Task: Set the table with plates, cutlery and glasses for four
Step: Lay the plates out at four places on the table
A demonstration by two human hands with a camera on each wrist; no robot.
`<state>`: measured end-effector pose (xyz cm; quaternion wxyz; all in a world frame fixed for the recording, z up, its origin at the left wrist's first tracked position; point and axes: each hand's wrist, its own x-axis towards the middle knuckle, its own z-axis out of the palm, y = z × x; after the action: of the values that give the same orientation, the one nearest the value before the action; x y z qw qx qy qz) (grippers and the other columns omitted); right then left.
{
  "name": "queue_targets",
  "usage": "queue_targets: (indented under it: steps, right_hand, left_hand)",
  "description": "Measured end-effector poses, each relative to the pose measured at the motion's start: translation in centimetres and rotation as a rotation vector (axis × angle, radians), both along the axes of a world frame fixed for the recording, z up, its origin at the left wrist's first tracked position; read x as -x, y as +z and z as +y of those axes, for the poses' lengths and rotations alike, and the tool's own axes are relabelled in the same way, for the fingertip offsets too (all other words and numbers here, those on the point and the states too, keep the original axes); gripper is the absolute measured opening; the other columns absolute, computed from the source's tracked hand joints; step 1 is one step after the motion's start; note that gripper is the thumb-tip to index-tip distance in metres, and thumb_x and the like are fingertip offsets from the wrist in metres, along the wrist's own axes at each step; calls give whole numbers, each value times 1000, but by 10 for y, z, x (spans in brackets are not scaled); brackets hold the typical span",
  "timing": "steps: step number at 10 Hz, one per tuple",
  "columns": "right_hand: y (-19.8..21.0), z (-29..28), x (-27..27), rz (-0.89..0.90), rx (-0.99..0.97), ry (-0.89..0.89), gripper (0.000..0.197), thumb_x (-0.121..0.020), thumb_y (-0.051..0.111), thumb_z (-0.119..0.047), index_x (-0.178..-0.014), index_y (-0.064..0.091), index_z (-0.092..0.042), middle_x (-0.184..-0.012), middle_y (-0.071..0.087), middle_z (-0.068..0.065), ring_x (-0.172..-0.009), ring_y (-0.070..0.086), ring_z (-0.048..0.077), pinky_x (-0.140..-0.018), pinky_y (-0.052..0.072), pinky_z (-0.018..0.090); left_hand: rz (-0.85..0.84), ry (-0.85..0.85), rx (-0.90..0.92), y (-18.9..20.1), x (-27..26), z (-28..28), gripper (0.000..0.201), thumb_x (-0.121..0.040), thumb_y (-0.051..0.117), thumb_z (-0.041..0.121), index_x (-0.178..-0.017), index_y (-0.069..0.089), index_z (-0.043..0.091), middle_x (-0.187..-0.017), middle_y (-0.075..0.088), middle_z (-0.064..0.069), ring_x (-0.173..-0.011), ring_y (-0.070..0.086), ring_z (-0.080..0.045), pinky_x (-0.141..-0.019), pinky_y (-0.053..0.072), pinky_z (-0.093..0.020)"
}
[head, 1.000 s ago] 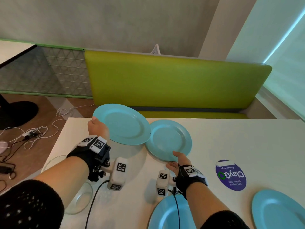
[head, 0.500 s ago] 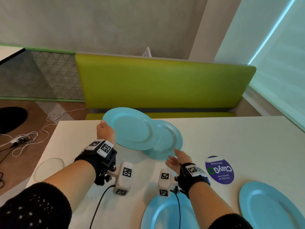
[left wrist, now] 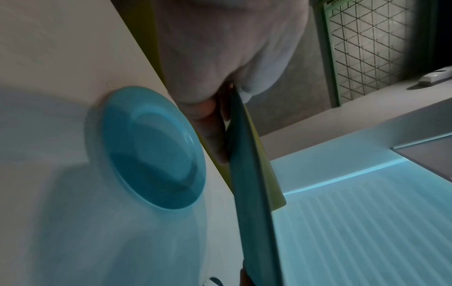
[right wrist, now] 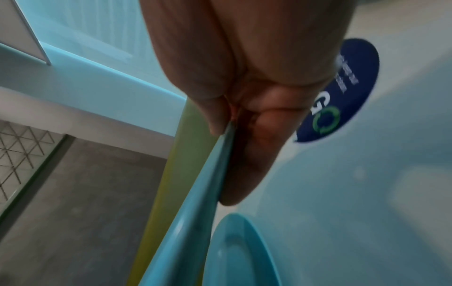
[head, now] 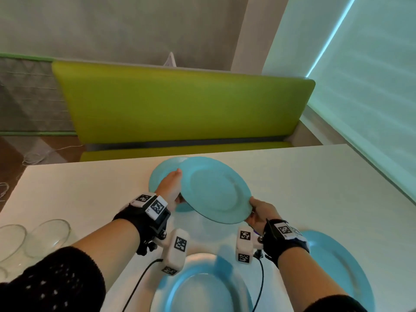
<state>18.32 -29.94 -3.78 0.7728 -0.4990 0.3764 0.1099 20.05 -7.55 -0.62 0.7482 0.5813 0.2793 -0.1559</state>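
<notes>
I hold one light-blue plate [head: 216,190] tilted in the air above the white table [head: 90,188]. My left hand [head: 177,185] pinches its left rim, thumb on top and fingers underneath. My right hand [head: 253,209] pinches the near right rim. In the left wrist view the held plate [left wrist: 254,193] shows edge-on; in the right wrist view its rim [right wrist: 195,193] runs under my thumb. A second blue plate [head: 158,179] [left wrist: 151,149] lies flat on the table, mostly hidden beneath the held one. Two more blue plates lie near me, one at the front centre [head: 202,289] and one at the front right [head: 337,266].
Clear glass bowls [head: 47,235] stand at the table's front left. A round dark-blue sticker [right wrist: 342,87] lies on the table under my right hand. A green bench [head: 180,102] runs behind the table's far edge, and a window blind [head: 371,97] is on the right.
My left hand carried the raised plate to the right, over the plate lying on the table. My right hand left that lying plate and took hold of the raised plate's right rim.
</notes>
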Motion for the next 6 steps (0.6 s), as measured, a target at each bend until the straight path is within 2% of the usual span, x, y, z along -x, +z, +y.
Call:
queue_targets:
  steps: [1, 2, 3, 4, 5, 6]
  right_hand:
    - [-5, -27, -6, 18, 64, -70, 32, -100, 41, -9, -127, 49, 4, -82, 63, 13, -67, 60, 25, -35, 52, 33]
    - [-9, -54, -12, 18, 96, -188, 34, -100, 39, -7, -131, 45, 5, -102, 67, 19, -70, 64, 29, -43, 56, 33]
    - [-9, -79, -17, 34, 97, -226, 40, -101, 32, -5, -141, 33, 3, -146, 38, 18, -126, 47, 35, -97, 47, 37]
    - [-12, -99, -19, 55, 76, -210, 42, -102, 28, -8, -143, 27, -1, -151, 28, 10, -134, 38, 28, -81, 53, 20]
    - [-28, -116, -27, 86, 32, -263, 21, -101, 28, -10, -99, 49, -7, -123, 48, 7, -94, 56, 18, -45, 54, 19]
    - [-51, -124, -37, 74, 59, -340, 27, -97, 44, -12, -70, 40, -17, -65, 72, 1, -57, 67, 13, -92, 52, 36]
  left_hand:
    - [-6, -45, 31, -3, -3, -17, 30, -101, 32, 39, -103, 55, 20, -97, 65, -10, -78, 63, -23, -73, 54, -40]
    - [10, -71, -37, -9, -5, -23, 41, -101, 33, 38, -129, 45, 11, -112, 59, -15, -71, 60, -23, -62, 55, -35]
    - [14, -20, -113, -14, -15, -20, 42, -101, 35, 35, -130, 45, 6, -106, 59, -13, -63, 57, -21, -48, 54, -28]
    - [8, 18, -150, -16, -27, -16, 38, -101, 36, 32, -125, 49, 6, -88, 60, -7, -62, 57, -21, -42, 53, -23]
    - [17, 13, -164, -16, -33, -14, 36, -101, 36, 31, -124, 49, 7, -84, 58, -5, -63, 57, -21, -45, 53, -26]
    - [18, 9, -174, -18, -35, -13, 30, -101, 36, 31, -118, 49, 9, -85, 58, -5, -63, 56, -21, -42, 53, -23]
